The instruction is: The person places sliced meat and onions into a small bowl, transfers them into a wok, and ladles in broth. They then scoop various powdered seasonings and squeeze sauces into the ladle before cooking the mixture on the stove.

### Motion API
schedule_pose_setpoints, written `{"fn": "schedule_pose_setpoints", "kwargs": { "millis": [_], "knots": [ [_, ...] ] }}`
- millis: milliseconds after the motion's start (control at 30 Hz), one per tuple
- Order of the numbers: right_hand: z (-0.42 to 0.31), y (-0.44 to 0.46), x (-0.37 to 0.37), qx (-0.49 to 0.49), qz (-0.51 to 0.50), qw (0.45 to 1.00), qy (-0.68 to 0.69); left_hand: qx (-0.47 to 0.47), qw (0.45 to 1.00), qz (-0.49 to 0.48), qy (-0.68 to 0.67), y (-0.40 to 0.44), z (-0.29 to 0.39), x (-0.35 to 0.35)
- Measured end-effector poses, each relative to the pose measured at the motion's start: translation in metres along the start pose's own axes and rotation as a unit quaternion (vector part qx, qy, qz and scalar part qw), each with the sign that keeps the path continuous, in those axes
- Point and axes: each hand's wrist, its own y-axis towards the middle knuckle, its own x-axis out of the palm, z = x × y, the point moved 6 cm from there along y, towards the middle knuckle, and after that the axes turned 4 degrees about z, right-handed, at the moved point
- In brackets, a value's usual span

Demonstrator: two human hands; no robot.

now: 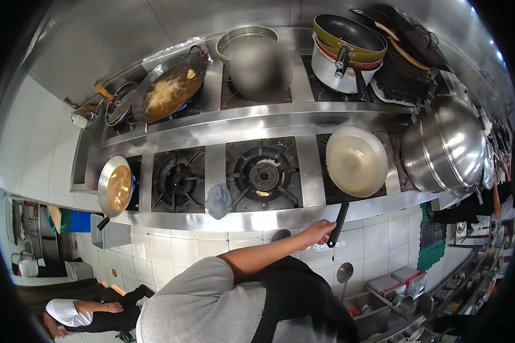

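An arm in a grey sleeve, which I take as my left, crosses in front of my body. My left hand [318, 234] is at the black handle of a pale frying pan [328, 154], fingers curled against its left side. Cloudy liquid [356, 163] fills the pan, which sits over the front right burner. My right hand is out of sight behind my body. A ladle [344, 272] shows beside my black apron [303, 286]; what holds it is hidden.
A wok [198, 86] of frothing oil stands at the back left. Another frying pan [104, 200] sits front left, near a grey cloth [218, 201]. Stacked pans [375, 43] and steel bowls [446, 148] occupy the right. Other people [68, 311] are at both sides.
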Motion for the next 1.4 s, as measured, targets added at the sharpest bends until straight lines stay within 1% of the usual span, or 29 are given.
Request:
{"fn": "schedule_pose_setpoints", "kwargs": {
  "millis": [67, 133, 167, 267, 333, 367, 433, 467, 500, 533, 567, 633, 667, 700, 767, 800, 833, 867, 900, 933, 1000, 1033, 1100, 1167, 1200, 1300, 1333, 1367, 1400],
  "knots": [
    [0.016, 0.017, 0.003, -0.099, 0.007, 0.986, -0.134, -0.018, 0.999, 0.007, 0.028, -0.017, -0.006, -0.006],
    [-0.009, 0.016, 0.002, -0.082, -0.056, 0.949, -0.3, -0.029, 0.998, 0.007, 0.052, -0.023, -0.016, -0.008],
    [-0.005, 0.02, 0.0, -0.071, -0.084, 0.919, -0.379, -0.029, 0.999, 0.005, 0.039, -0.022, -0.019, -0.006],
    [0.025, 0.039, 0.002, 0.092, -0.045, 0.944, -0.313, -0.029, 1.0, -0.001, 0.0, -0.018, -0.03, 0.004],
    [0.044, 0.046, 0.01, 0.072, -0.036, 0.988, -0.131, -0.013, 0.999, 0.0, 0.034, -0.026, -0.026, 0.009],
    [0.056, 0.045, 0.015, 0.064, -0.03, 0.997, -0.033, -0.009, 0.999, -0.002, 0.054, -0.03, -0.025, 0.012],
    [0.077, 0.039, 0.022, 0.044, -0.011, 0.986, 0.163, -0.011, 0.997, 0.001, 0.07, -0.041, -0.028, 0.014],
    [0.083, 0.035, 0.026, 0.031, -0.002, 0.965, 0.26, -0.013, 0.997, -0.003, 0.075, -0.045, -0.033, 0.012],
    [0.071, 0.032, 0.03, -0.039, -0.011, 0.999, 0.035, -0.013, 0.997, -0.007, 0.079, -0.054, -0.03, 0.012],
    [0.056, 0.035, 0.032, -0.105, -0.018, 0.975, -0.193, -0.021, 0.996, 0.004, 0.092, -0.065, -0.03, 0.012],
    [0.043, 0.031, 0.034, -0.164, -0.023, 0.897, -0.41, -0.033, 0.992, -0.028, 0.121, -0.073, -0.032, 0.011],
    [0.031, 0.005, 0.029, -0.185, -0.006, 0.931, -0.314, -0.054, 0.978, -0.089, 0.179, -0.084, -0.037, 0.006],
    [0.028, -0.009, 0.029, -0.197, 0.002, 0.944, -0.266, -0.032, 0.976, -0.118, 0.181, -0.088, -0.024, 0.002],
    [0.022, -0.02, 0.033, -0.225, 0.017, 0.939, -0.261, -0.01, 0.972, -0.147, 0.182, -0.091, -0.003, -0.004],
    [0.012, -0.04, 0.039, -0.282, 0.042, 0.924, -0.254, 0.079, 0.982, -0.086, 0.146, -0.096, 0.08, -0.023],
    [0.009, -0.044, 0.04, -0.286, 0.034, 0.919, -0.271, 0.141, 0.977, -0.067, 0.144, -0.098, 0.138, -0.033],
    [0.004, -0.048, 0.043, -0.288, 0.027, 0.913, -0.286, 0.169, 0.985, 0.032, 0.025, -0.105, 0.187, -0.044],
    [-0.004, -0.059, 0.046, -0.287, 0.019, 0.909, -0.301, 0.22, 0.97, 0.101, 0.008, -0.099, 0.232, -0.062],
    [-0.008, -0.07, 0.05, -0.283, 0.011, 0.906, -0.316, 0.289, 0.957, 0.035, -0.007, -0.073, 0.273, -0.087],
    [-0.001, -0.078, 0.051, -0.217, -0.013, 0.946, -0.24, 0.321, 0.945, 0.055, -0.03, -0.063, 0.317, -0.103],
    [0.022, -0.082, 0.049, -0.09, -0.048, 0.991, -0.085, 0.311, 0.938, 0.141, -0.063, -0.059, 0.389, -0.108],
    [0.023, -0.089, 0.047, -0.093, -0.027, 0.994, -0.042, 0.324, 0.933, 0.157, -0.008, -0.047, 0.421, -0.113],
    [0.017, -0.102, 0.048, -0.102, 0.013, 0.994, 0.042, 0.291, 0.933, 0.202, 0.064, -0.042, 0.467, -0.101],
    [0.034, -0.092, 0.059, -0.124, -0.014, 0.99, -0.06, 0.29, 0.907, 0.218, 0.213, -0.027, 0.499, -0.095],
    [0.021, -0.094, 0.063, -0.131, -0.032, 0.984, -0.112, 0.308, 0.894, 0.186, 0.266, -0.012, 0.513, -0.094],
    [-0.011, -0.104, 0.058, -0.069, -0.007, 0.99, -0.122, 0.262, 0.914, 0.177, 0.255, 0.027, 0.536, -0.103],
    [-0.021, -0.104, 0.059, -0.054, -0.006, 0.99, -0.13, 0.208, 0.959, 0.128, 0.141, 0.038, 0.537, -0.103],
    [-0.032, -0.101, 0.058, -0.044, -0.007, 0.989, -0.139, 0.118, 0.993, 0.01, -0.016, 0.049, 0.538, -0.101],
    [-0.042, -0.098, 0.058, -0.037, -0.01, 0.988, -0.149, 0.082, 0.97, -0.027, -0.228, 0.034, 0.538, -0.088]
  ]
}}
